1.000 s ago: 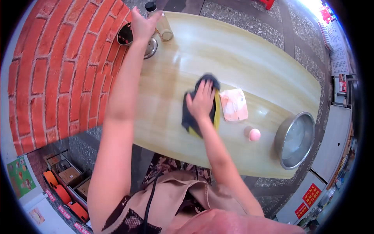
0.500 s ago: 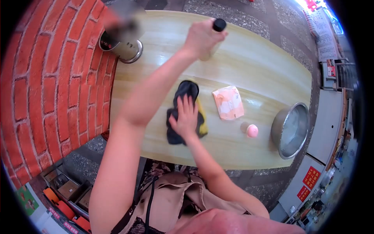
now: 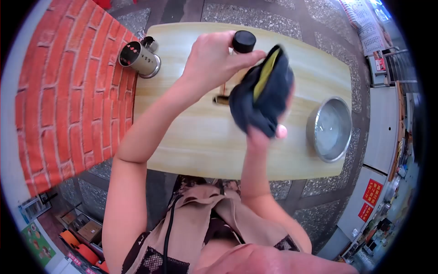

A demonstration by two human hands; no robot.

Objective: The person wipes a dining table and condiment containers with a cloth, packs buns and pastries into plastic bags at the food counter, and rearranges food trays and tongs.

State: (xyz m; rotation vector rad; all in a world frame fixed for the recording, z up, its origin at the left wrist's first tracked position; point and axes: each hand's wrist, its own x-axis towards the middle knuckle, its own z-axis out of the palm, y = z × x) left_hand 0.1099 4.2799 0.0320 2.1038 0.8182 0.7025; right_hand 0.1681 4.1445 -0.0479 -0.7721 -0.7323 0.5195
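Near the middle of the view my left hand (image 3: 212, 59) grips a glass bottle with a black cap (image 3: 244, 41), its fingers wrapped around the neck. The bottle is tilted, with its base (image 3: 221, 99) toward the table's middle. Just to the right, my right hand (image 3: 258, 137) holds up a dark cloth with a yellow side (image 3: 262, 93), which covers most of its fingers. Behind the cloth a pink round object (image 3: 281, 131) shows in part. The pink and white packet is hidden from sight.
A steel bowl with cloudy liquid (image 3: 331, 130) stands on the right side of the wooden-patterned table (image 3: 196, 150). At the left, a perforated metal holder (image 3: 139, 59) stands beside the brick-patterned surface (image 3: 73, 91).
My left hand has brought the bottle inward from the table's far left. My right hand has lifted the cloth off the table and moved right, up beside the bottle.
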